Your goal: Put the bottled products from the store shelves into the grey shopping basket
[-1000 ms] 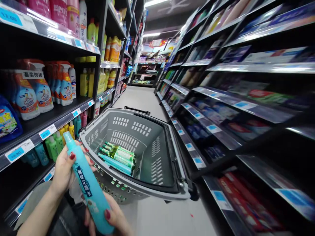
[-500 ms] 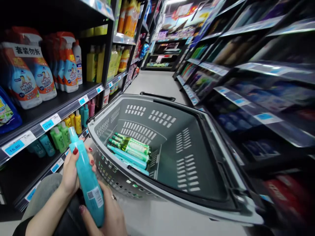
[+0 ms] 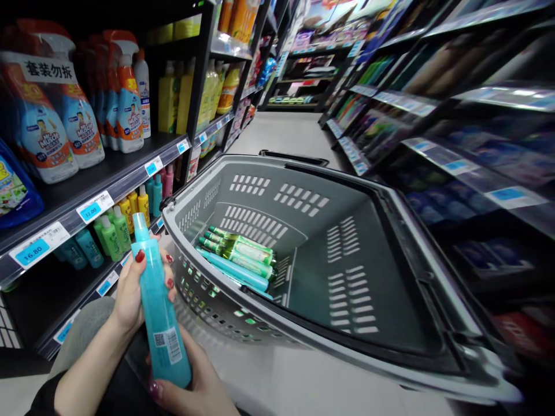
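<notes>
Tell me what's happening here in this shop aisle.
A person holds a teal spray bottle in both bare hands: the left hand wraps its upper part, the right hand cradles its base. The side with the barcode label faces the camera. Just beyond it stands a grey shopping basket with several green and teal bottles lying in its near left corner. On the left, a shelf carries spray cleaners above, with small coloured bottles on the level below.

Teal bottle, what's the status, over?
Both hands on teal bottle: left hand upper, right hand base. Barcode up. Grey basket alongside, bottles inside. Nothing between.
</notes>
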### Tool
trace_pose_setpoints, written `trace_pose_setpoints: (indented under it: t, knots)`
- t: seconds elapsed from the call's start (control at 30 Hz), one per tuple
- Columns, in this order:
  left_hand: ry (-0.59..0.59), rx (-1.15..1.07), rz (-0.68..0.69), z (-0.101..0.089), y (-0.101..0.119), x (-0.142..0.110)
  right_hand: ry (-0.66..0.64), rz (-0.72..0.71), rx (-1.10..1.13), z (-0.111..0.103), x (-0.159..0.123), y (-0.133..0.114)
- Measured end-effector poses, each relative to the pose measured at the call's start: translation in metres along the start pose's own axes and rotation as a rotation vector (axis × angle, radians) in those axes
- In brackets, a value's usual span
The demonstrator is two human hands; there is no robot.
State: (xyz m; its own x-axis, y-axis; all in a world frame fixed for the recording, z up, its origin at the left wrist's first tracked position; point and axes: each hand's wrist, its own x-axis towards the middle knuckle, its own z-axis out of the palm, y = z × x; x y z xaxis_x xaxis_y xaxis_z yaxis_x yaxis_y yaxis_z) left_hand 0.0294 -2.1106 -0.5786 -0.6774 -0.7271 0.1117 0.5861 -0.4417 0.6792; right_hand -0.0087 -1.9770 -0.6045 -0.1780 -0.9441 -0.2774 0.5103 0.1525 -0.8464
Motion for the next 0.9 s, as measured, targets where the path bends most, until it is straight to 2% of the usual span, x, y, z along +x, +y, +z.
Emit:
trace_pose_setpoints:
  t: [0.33, 0.57, 0.77, 0.83, 0.9]
  knots:
    - [-0.177, -0.035, -0.054, -0.009, -0.011, -0.002, -0.094, 0.022, 0.026, -0.009, 0.014, 0.015]
    - [-0.209, -0.034, -0.069, -0.010, -0.015, -0.005, -0.106, 0.027, 0.026, -0.013, 0.015, 0.015]
    - [-0.185, -0.011, -0.075, -0.011, -0.012, -0.003, -0.121, 0.013, 0.010, -0.016, 0.015, 0.019]
    - [-0.191, -0.004, -0.070, -0.010, -0.013, -0.006, -0.093, -0.026, -0.033, -0.017, 0.017, 0.023]
    - [-0.200, 0.008, -0.056, -0.007, -0.018, -0.011, 0.028, -0.123, -0.128, -0.017, 0.016, 0.025]
